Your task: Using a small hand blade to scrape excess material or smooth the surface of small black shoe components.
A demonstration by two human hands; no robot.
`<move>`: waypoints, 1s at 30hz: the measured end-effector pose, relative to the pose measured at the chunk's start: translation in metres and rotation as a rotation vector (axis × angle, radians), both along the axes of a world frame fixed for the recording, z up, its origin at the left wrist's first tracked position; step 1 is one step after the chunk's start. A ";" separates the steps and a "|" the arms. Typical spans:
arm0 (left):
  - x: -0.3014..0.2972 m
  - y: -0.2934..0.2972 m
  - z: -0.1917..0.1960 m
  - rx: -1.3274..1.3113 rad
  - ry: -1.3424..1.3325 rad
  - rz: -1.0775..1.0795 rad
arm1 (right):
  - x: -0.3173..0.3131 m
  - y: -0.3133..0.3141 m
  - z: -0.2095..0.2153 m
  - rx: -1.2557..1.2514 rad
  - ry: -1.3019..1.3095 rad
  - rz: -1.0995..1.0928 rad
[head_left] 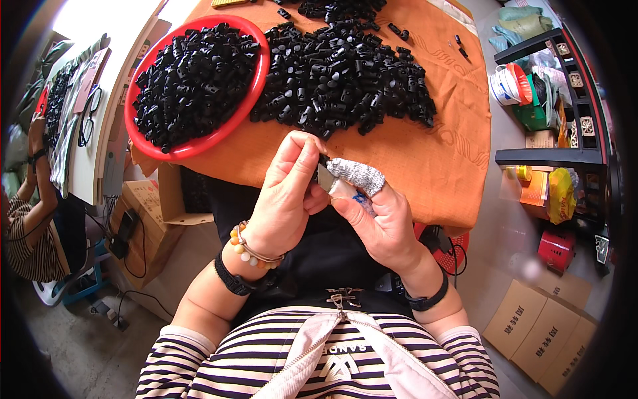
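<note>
My left hand (292, 179) is closed in a pinch on a small black plastic part (323, 160), which is mostly hidden by the fingers. My right hand (379, 219) grips a short flat blade with a white wrapped handle (343, 189), its greyish metal end up against the black part. A grey knitted finger cover (359, 174) sits on the right index finger. Both hands meet just off the table's near edge, above my lap. Beyond them lies a heap of black plastic parts (339, 80), and to its left stands a red round basin (264, 66) piled with similar pieces.
An orange cloth (458, 179) covers the table. Cardboard boxes stand at lower left (149, 199) and lower right (545, 332). A black shelf (551, 157) with bags and buckets is at the right. Another person's arm (41, 179) shows at far left.
</note>
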State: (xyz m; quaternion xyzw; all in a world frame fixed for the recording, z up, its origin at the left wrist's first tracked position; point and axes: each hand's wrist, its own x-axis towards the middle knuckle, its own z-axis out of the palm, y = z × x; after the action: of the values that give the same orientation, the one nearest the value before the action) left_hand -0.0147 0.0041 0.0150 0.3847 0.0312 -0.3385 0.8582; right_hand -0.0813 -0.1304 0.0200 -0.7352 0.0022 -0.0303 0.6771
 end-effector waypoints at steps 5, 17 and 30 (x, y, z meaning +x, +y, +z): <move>0.001 0.000 0.000 -0.046 0.007 -0.021 | -0.001 0.002 -0.003 0.100 0.008 0.002; 0.002 0.000 0.000 -0.002 -0.024 0.008 | 0.000 0.003 -0.006 0.095 -0.026 -0.003; 0.003 0.002 -0.001 -0.005 0.010 -0.015 | 0.002 0.001 -0.002 -0.042 -0.046 0.028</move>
State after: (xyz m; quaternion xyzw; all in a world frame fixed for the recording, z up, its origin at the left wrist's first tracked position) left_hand -0.0118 0.0061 0.0135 0.3810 0.0319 -0.3470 0.8564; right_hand -0.0790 -0.1296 0.0180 -0.7483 -0.0243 -0.0378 0.6618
